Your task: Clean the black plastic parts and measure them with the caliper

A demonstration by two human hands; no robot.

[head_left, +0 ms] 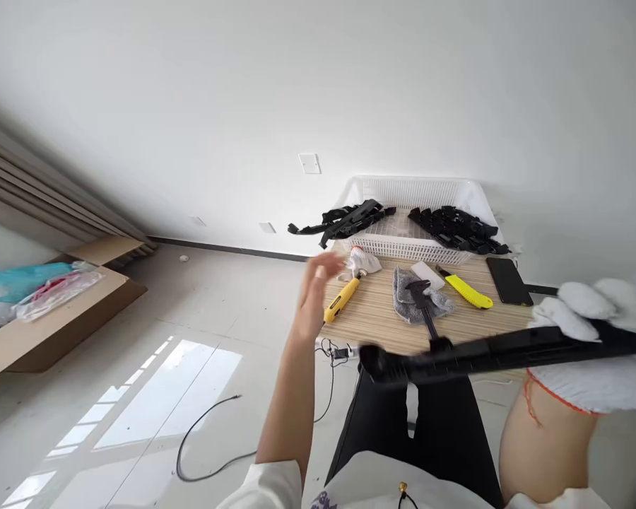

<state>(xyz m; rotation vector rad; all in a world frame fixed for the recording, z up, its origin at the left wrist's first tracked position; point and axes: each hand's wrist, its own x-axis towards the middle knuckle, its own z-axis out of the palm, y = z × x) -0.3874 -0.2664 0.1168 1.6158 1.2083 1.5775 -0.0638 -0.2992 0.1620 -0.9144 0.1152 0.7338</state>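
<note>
My right hand (604,318), in a white knit glove with an orange-red edge, is closed around a long black plastic strip (477,357). The strip lies nearly level across my front, its blurred left end over my lap. My left hand (315,290) is bare, its slightly blurred fingers stretched out above the table's left edge. Beside it lies a yellow-handled tool (341,300) like a soldering iron, its tip end next to a crumpled white glove (368,261). A black tool (420,293) with a forked-looking head rests on a folded grey cloth (403,300).
A white plastic basket (403,249) against the wall holds black plastic parts (456,230) in two piles, some overhanging its rim. A white block (427,274), yellow utility knife (469,290) and phone (509,281) lie on the wooden table (381,332). A cable (191,431) and cardboard box (68,318) are left.
</note>
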